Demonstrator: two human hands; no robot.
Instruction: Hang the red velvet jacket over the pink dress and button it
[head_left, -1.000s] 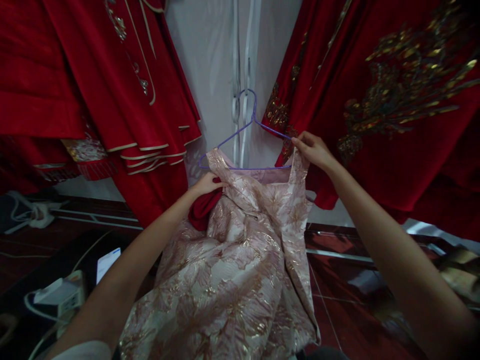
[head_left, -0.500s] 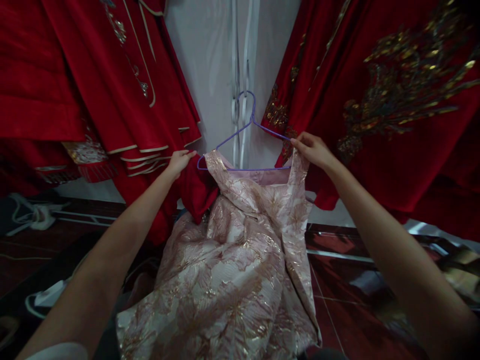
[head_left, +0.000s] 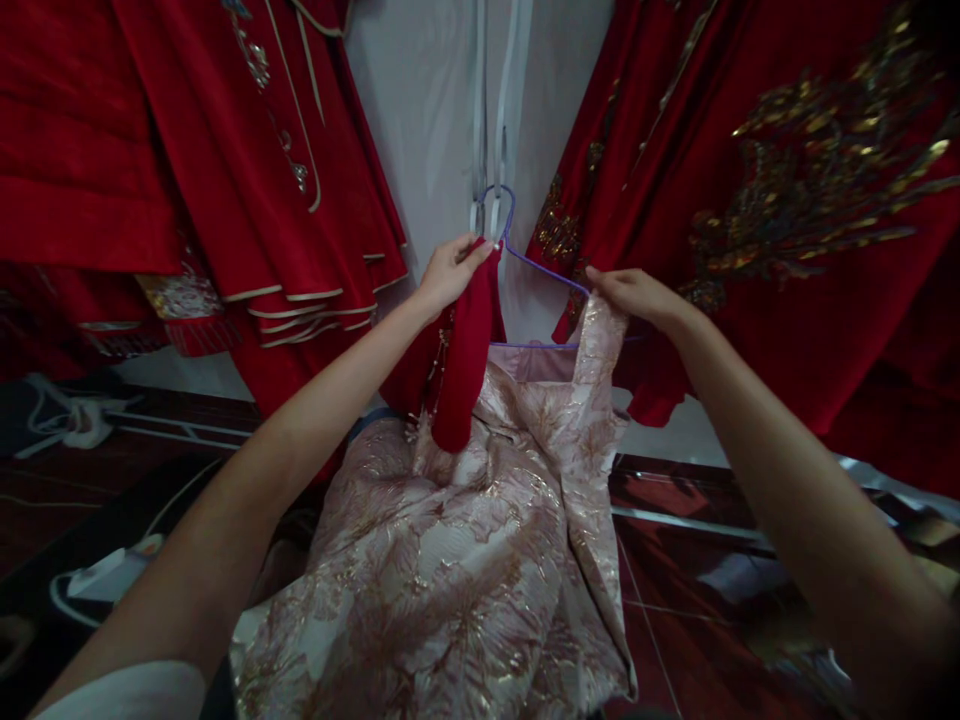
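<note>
A pale pink dress (head_left: 480, 540) with a shiny floral pattern hangs from a purple hanger (head_left: 544, 268), whose hook passes by the white straps. My right hand (head_left: 637, 295) pinches the dress's shoulder strap against the hanger's right arm. My left hand (head_left: 450, 275) is closed on a red garment (head_left: 465, 375) with beaded trim, near the hanger's neck. That red cloth hangs down in front of the dress's left shoulder and hides the hanger's left arm.
Red garments with pale piping (head_left: 255, 180) hang at the left, and red ones with gold sequin embroidery (head_left: 817, 170) at the right. White straps (head_left: 499, 110) hang between them. A white object with a cord (head_left: 112, 575) lies at the lower left. Dark red tiles (head_left: 652, 610) cover the floor.
My left hand has moved right and up, carrying the red garment across the dress's left shoulder to the hanger's neck. My right hand stays on the other strap.
</note>
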